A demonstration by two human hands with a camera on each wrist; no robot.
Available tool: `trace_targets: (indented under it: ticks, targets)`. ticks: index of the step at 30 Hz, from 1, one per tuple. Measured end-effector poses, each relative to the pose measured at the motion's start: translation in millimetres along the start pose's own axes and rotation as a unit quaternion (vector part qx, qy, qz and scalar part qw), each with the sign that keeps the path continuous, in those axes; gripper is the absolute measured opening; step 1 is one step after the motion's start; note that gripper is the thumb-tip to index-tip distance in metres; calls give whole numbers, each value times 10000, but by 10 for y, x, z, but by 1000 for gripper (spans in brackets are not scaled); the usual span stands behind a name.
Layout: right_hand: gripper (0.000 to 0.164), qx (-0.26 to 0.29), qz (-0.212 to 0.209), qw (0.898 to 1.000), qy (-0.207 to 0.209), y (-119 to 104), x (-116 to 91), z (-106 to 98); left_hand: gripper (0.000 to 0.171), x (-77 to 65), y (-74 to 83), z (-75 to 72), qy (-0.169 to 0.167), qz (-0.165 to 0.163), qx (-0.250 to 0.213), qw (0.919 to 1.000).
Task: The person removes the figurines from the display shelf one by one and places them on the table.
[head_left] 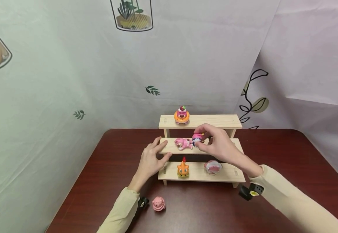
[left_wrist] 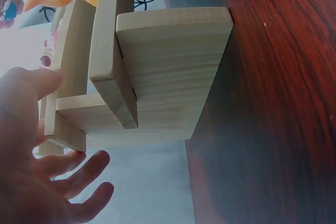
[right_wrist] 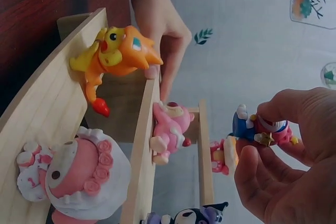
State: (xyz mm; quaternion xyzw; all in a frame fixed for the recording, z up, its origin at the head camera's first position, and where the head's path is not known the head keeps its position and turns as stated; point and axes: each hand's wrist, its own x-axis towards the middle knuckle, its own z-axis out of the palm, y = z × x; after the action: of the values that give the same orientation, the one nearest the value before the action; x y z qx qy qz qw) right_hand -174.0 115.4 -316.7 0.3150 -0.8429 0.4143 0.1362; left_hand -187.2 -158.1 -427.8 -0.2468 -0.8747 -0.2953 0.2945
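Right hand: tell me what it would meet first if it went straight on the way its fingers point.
Leading with the held figure, it would likely meet the pink bear on the middle shelf; the depth between them is hard to judge.

Left hand [head_left: 151, 158] gripping, right hand [head_left: 219, 145] pinching, forearms [head_left: 297, 199] extended

Stand [head_left: 199, 167] on table [head_left: 288, 161], before a hanging cloth [head_left: 201, 64]; seven toys.
Top shelf [head_left: 215, 120], rearmost: doughnut toy [head_left: 182, 116], left of middle. Middle shelf [head_left: 236, 144]: left hand [head_left: 151, 158] at left end; bear toy [head_left: 183, 143], left of middle; held toy [head_left: 197, 138] above, in right hand [head_left: 221, 144]; imp toy [right_wrist: 188, 216], right of the bear toy. Bottom shelf [head_left: 197, 174], foremost: dragon toy [head_left: 183, 169], left; veiled toy [head_left: 213, 167], right. Table: loose toy [head_left: 158, 204], before the stand's left end.
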Motion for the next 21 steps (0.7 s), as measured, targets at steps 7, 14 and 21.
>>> trace_targets:
  ticks: [7, 14, 21]
  targets:
    - [29, 22, -87, 10000, -1, -35, -87, 19, 48, -7, -12, 17, 24, 16, 38, 10000]
    - [31, 298, -60, 9994, -151, -73, -192, 76, 48, -6, -8, 10, -21, -52, 7, 10000]
    - [30, 424, -35, 9987, -270, -77, -279, 130, 48, -2, -4, 10, 34, -4, 15, 10000]
